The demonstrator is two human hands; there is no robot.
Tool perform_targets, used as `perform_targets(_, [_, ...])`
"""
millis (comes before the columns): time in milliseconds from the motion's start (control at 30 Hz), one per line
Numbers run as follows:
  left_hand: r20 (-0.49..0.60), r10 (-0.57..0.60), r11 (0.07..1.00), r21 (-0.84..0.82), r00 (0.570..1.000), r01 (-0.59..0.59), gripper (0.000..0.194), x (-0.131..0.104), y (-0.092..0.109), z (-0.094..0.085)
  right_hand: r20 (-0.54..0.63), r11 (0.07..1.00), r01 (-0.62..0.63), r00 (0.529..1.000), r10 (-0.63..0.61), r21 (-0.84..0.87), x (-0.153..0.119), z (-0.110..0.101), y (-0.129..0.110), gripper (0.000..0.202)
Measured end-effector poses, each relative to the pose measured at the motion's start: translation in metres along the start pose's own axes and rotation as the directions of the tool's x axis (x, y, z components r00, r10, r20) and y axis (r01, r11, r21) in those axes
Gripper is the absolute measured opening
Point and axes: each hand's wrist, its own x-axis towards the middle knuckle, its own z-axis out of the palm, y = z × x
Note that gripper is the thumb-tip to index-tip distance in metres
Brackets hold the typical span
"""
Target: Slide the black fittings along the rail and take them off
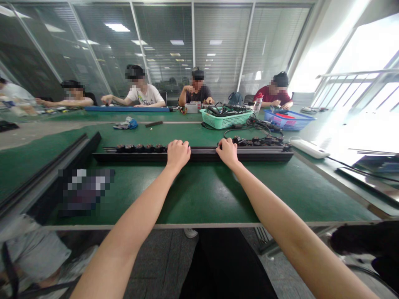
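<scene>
A long black channel-shaped bar (203, 156) lies crosswise on the green table in front of me. My left hand (178, 153) is closed over it left of its middle, fingers curled over the far side. My right hand (227, 151) grips the same bar a little farther right, its thumb and fingers bent around the edge. Fingertips of both hands are partly hidden behind the bar. Small round black parts (139, 148) stand in a row along its back, left of my left hand. More dark round parts (257, 142) and cables sit behind its right end.
A green basket (225, 121) of cables and a blue basket (288, 119) stand farther back. At right lies a white power strip (309, 148). Another long dark bar (67, 170) runs along the left. Several people sit across the table. A blue-grey cloth (126, 123) lies back left.
</scene>
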Motion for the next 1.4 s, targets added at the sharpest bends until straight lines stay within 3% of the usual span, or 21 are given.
perform_targets(1400, [0.011,-0.010,1.000,-0.018,1.000,0.010,0.032,0.0000,0.0010,-0.0013,-0.001,1.000,-0.030,1.000,0.030,0.006,0.0016,-0.0013,0.0059,0.016])
